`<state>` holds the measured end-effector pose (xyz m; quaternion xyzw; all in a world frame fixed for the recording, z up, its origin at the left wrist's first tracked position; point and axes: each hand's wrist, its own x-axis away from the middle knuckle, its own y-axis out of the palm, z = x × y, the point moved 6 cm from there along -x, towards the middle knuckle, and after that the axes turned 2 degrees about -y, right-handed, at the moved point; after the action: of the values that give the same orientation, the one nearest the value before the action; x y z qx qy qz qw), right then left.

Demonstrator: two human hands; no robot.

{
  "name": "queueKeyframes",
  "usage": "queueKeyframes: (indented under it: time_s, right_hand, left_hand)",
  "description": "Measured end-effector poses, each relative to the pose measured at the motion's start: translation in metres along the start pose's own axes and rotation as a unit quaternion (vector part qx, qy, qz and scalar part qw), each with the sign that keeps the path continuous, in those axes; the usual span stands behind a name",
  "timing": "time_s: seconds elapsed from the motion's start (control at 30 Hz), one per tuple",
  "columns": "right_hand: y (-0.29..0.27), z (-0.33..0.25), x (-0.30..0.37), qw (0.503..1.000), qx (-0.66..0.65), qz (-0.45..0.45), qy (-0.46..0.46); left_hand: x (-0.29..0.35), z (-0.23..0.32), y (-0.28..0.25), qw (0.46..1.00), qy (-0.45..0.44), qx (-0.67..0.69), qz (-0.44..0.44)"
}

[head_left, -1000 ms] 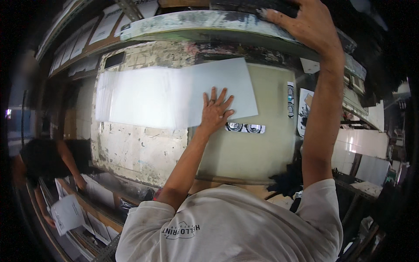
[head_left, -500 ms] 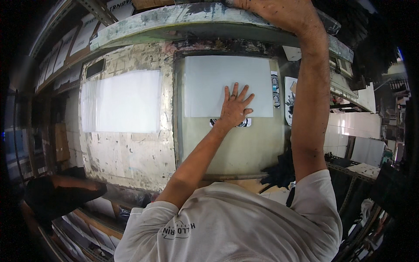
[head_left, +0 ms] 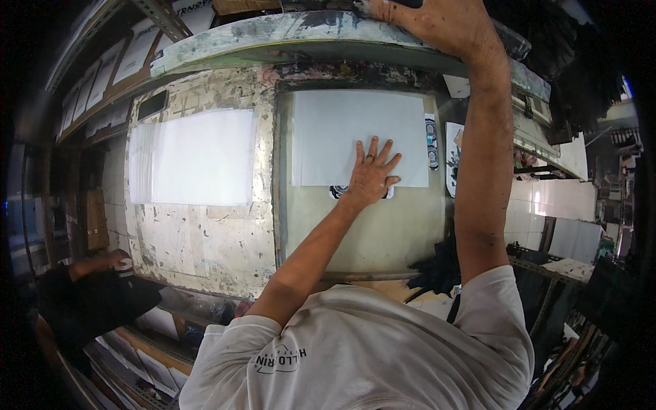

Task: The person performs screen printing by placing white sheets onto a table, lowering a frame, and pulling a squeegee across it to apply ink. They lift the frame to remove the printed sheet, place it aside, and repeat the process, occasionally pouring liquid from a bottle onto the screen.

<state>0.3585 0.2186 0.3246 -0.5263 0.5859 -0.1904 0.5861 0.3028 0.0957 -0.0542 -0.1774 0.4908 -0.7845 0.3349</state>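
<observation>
My left hand lies flat with spread fingers on a large white sheet, a ring on one finger. The sheet rests on a pale greenish glass-like panel in a dark frame. Part of a black-and-white printed piece shows under the sheet's near edge, beside my left hand. Another printed strip lies along its right side. My right hand reaches far forward over a paint-stained pale beam. One digit stretches left along the beam; the others are cut off by the picture's upper edge.
On the left, a stack of translucent white sheets lies on a stained white tabletop, near a dark rectangle. Another person's hand is at the table's left corner. A dark cloth bundle hangs right. Shelves stand both sides.
The view has shifted slightly. My left hand stays flat on the sheet, and my right hand stays at the beam. The other person's hand has come up to the table's left corner.
</observation>
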Motion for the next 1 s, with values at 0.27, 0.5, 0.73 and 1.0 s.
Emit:
queueKeyframes:
  time_s: [0.27,0.5,0.73,1.0]
  right_hand:
    - [-0.004,-0.004,0.01,0.999,0.006,0.026,-0.019]
    - [0.024,-0.023,0.076,0.997,0.004,0.041,-0.064]
    - [0.072,-0.051,0.182,0.998,-0.045,-0.033,0.013]
    - [0.188,-0.029,0.247,0.95,-0.11,-0.264,0.122]
  left_hand:
    - [0.007,-0.003,-0.049,0.978,0.054,0.165,0.116]
    - [0.113,-0.087,-0.218,0.67,-0.066,0.487,0.556]
    - [0.225,-0.137,-0.179,0.696,-0.291,0.493,0.433]
    - [0.272,-0.156,-0.098,0.828,-0.279,0.235,0.425]
